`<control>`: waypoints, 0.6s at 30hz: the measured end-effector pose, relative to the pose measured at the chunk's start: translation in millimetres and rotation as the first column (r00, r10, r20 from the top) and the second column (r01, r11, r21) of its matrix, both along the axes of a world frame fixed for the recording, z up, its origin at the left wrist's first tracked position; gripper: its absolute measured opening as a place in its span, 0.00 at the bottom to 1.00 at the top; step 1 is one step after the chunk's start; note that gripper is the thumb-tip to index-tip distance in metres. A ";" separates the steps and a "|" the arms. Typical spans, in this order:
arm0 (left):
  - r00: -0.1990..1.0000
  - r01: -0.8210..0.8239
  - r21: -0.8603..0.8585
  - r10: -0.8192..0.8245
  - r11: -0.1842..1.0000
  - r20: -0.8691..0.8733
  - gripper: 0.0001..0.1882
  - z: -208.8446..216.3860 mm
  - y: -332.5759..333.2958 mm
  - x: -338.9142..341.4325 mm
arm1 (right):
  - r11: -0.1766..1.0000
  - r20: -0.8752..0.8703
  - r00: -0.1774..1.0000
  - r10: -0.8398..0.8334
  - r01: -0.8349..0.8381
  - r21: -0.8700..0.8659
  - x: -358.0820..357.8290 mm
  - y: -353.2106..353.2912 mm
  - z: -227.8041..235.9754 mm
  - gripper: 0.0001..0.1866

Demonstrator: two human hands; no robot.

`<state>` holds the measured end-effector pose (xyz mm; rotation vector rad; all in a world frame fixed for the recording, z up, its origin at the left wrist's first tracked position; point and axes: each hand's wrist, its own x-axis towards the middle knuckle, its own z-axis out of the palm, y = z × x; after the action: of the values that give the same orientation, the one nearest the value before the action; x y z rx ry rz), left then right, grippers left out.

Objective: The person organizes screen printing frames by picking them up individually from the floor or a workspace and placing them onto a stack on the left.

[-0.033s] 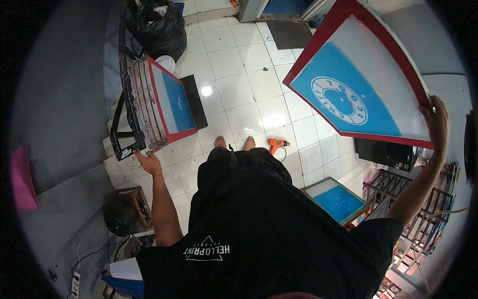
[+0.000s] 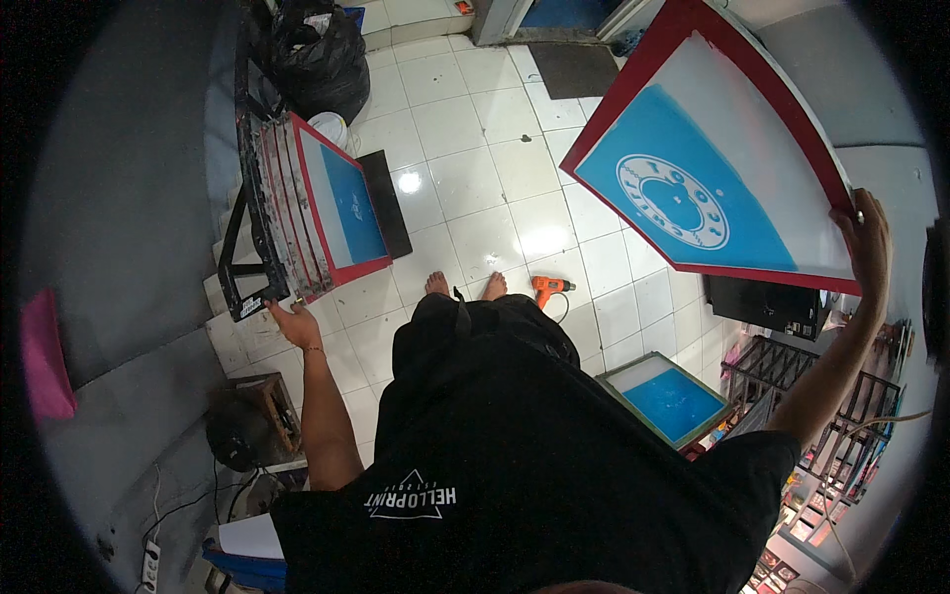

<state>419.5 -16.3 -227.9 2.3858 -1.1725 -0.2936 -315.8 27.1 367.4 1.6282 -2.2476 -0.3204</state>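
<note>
My right hand [image 2: 867,243] is grasping a red-framed, blue-and-white screen [image 2: 727,188], likely needing steadiness; my left hand [image 2: 299,325] (grip unclear) is touching a black metal rack [image 2: 262,233].

Your big screen [image 2: 712,168] had a red frame [image 2: 762,278] — blue and pale grey inside, with a white ring emblem [image 2: 673,201]; your shirt [image 2: 554,445] was black, printed white.

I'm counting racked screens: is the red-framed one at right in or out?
Out: the right hand grips the red-framed screen near a corner, apart from the black rack.
</note>
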 end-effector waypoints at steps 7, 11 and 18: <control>1.000 0.001 0.009 -0.001 1.000 0.015 0.30 -7.9 -3.8 2.3 | 0.991 0.007 0.996 -0.088 0.087 0.103 32.4 -16.4 -6.0 0.21; 1.000 0.023 0.016 -0.024 1.000 0.006 0.30 -13.1 -4.9 8.8 | 0.999 0.025 1.000 0.000 0.001 -0.052 9.1 -10.8 3.5 0.21; 0.999 0.023 -0.041 -0.024 0.999 -0.029 0.30 -16.0 -4.5 8.0 | 1.000 0.050 0.999 0.011 -0.011 -0.005 27.3 -25.4 4.1 0.20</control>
<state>427.5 -20.8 -243.8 2.3265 -1.1832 -0.3084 -288.5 1.7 371.5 1.6633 -2.2730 -0.2741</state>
